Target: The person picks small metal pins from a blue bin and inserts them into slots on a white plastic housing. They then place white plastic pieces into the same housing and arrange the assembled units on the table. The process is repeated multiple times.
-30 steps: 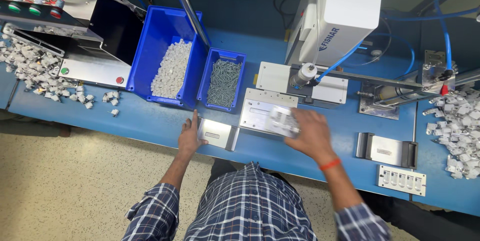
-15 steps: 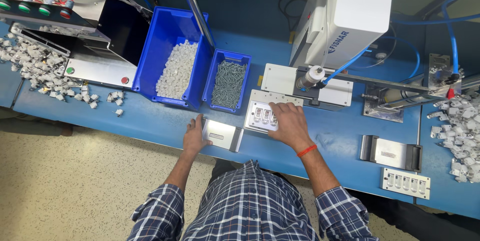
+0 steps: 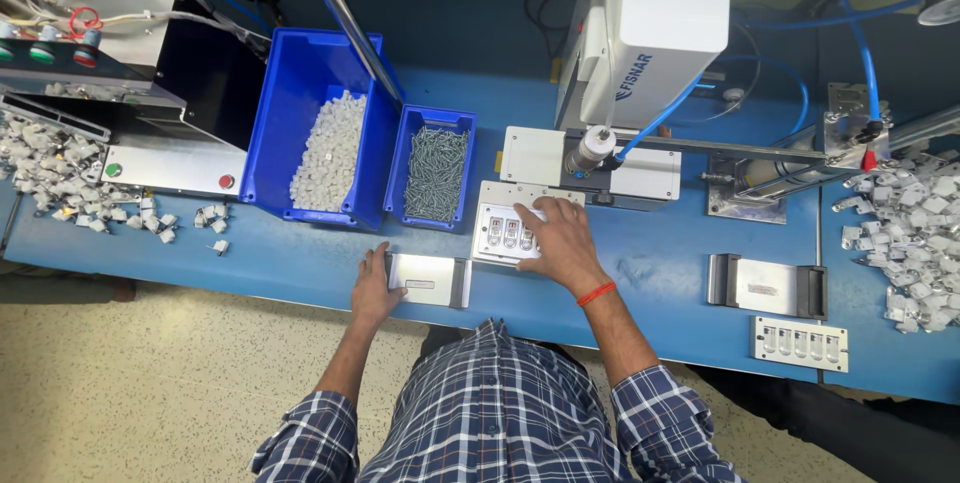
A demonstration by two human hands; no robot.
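At the near edge of the blue counter [image 3: 250, 263] the left hand [image 3: 374, 291] lies open and flat, its fingers touching the left end of a small metal plate [image 3: 428, 280]; just beside it, the right hand [image 3: 560, 248] rests open, fingers spread, on a white tray [image 3: 497, 233] holding small parts. Behind the tray stands a white machine [image 3: 655, 28]; farther left sit a small blue bin of screws [image 3: 434, 179] and a larger blue bin of white pieces [image 3: 318, 133].

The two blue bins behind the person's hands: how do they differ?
The large blue bin is wider and longer, and holds small white plastic pieces. The small blue bin beside it is narrower and holds grey metal screws. Both are open-topped, blue, and stand side by side on the blue table.
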